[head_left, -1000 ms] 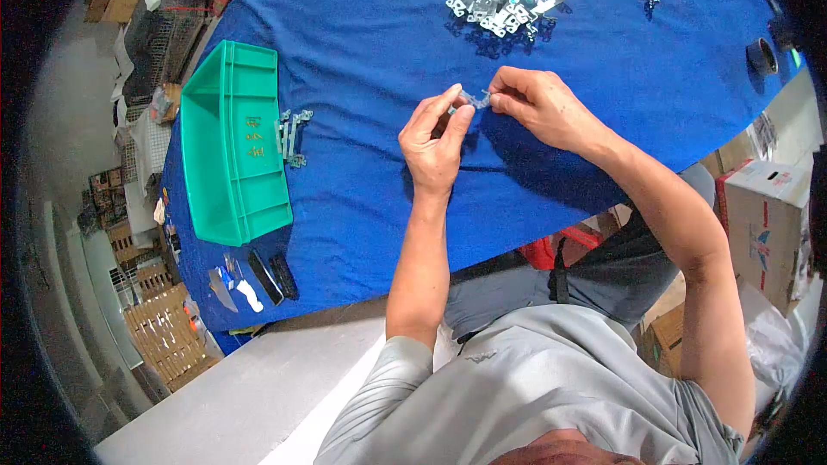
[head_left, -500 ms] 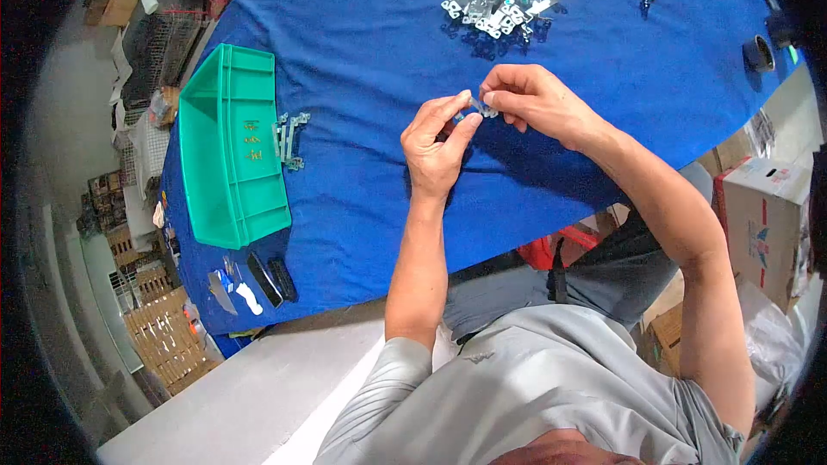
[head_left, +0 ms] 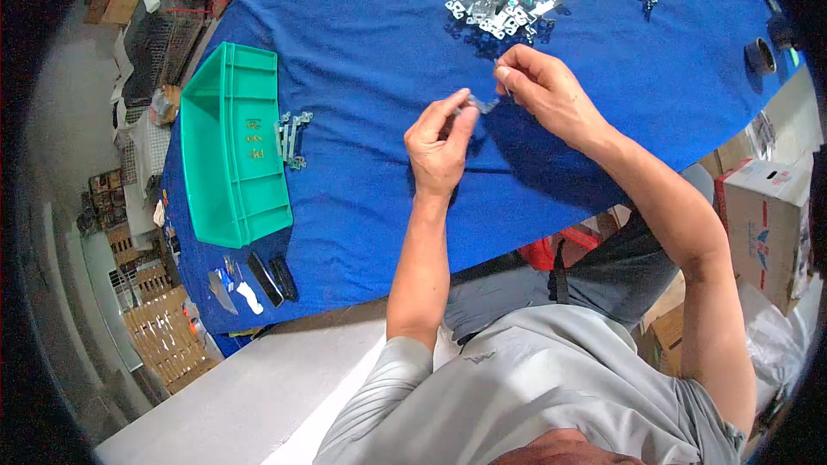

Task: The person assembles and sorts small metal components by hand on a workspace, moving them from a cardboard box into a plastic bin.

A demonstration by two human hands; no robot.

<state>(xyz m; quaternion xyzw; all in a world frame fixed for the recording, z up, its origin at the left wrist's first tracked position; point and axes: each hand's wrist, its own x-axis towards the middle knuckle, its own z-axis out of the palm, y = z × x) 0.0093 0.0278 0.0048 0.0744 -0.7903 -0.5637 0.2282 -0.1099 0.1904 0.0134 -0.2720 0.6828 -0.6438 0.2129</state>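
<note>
My left hand (head_left: 439, 146) pinches a small metal bracket (head_left: 487, 107) between thumb and fingertips, above the blue cloth. The bracket's free end sticks out to the right; its other end is hidden by the fingers. A little above and to the right, my right hand (head_left: 544, 93) is closed in a pinch, apart from the bracket. Whatever its fingertips hold is too small to make out. Loose metal brackets (head_left: 504, 13) lie in a pile beyond my hands. A few more brackets (head_left: 294, 139) lie side by side to the left.
A green plastic bin (head_left: 258, 207) stands on the blue-covered table (head_left: 362, 241) at the left. Near the front left edge lie a black case (head_left: 265, 279) and small tools. A roll of tape (head_left: 760, 56) is at the far right. A cardboard box (head_left: 762, 224) stands beside the table.
My right hand has drawn up and to the right, away from the left hand, so a gap shows between them. The left hand stays nearly in place with the bracket.
</note>
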